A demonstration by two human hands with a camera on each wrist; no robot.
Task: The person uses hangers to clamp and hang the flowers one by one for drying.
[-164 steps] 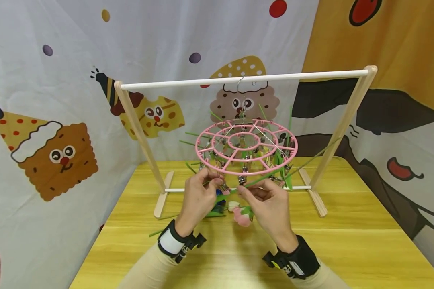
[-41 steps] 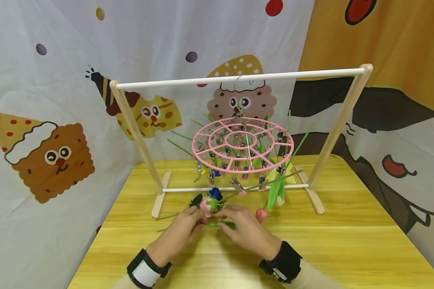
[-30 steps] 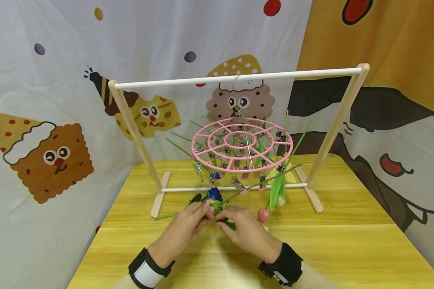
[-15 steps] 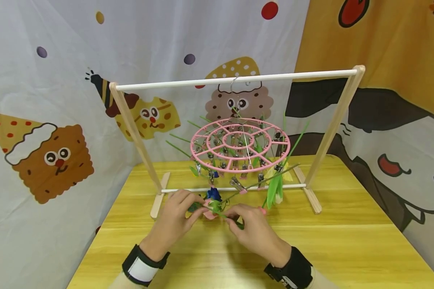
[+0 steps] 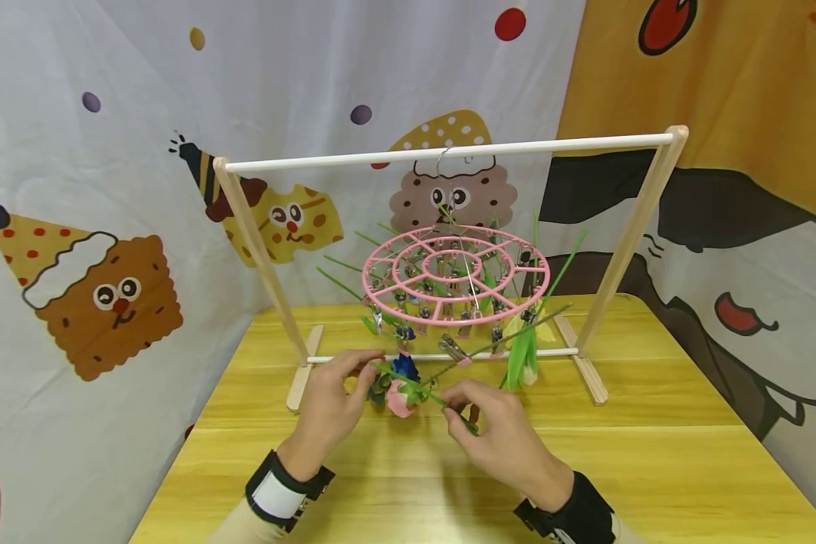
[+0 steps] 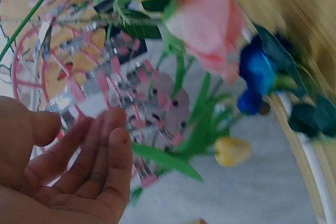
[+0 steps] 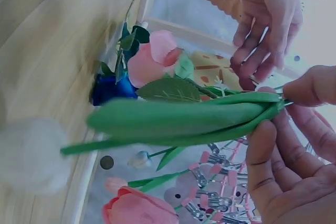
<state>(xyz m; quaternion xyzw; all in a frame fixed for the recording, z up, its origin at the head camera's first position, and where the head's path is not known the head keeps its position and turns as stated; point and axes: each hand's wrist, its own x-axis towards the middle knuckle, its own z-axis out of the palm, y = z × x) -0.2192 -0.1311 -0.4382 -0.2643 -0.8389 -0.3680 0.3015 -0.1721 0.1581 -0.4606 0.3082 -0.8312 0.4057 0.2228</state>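
My right hand (image 5: 506,438) pinches a green-leaved tulip (image 7: 184,119) by its stem; its pale bloom (image 7: 31,156) is blurred in the right wrist view and hidden by the hand in the head view. The stem slants up leftward toward my left hand (image 5: 329,400), whose relaxed fingers are spread around nothing in the left wrist view. Between the hands, a pink rose (image 5: 400,400) hangs head down, its stem held by a metal clip (image 5: 453,347) of the round pink hanger (image 5: 442,320). A blue rose (image 5: 405,367) is just behind it.
The hanger hooks over the white top rod (image 5: 353,159) of a wooden rack, whose foot (image 5: 588,370) stands on the table (image 5: 408,483). Several flowers hang from other clips, among them a yellow tulip (image 6: 231,151) and a pink tulip (image 7: 139,208). A printed cloth hangs behind.
Both hands came down from the clips to the table, leaving the pink rose clipped. They raised the tulip; my right hand then drew rightward with it while my left hand moved left and released.
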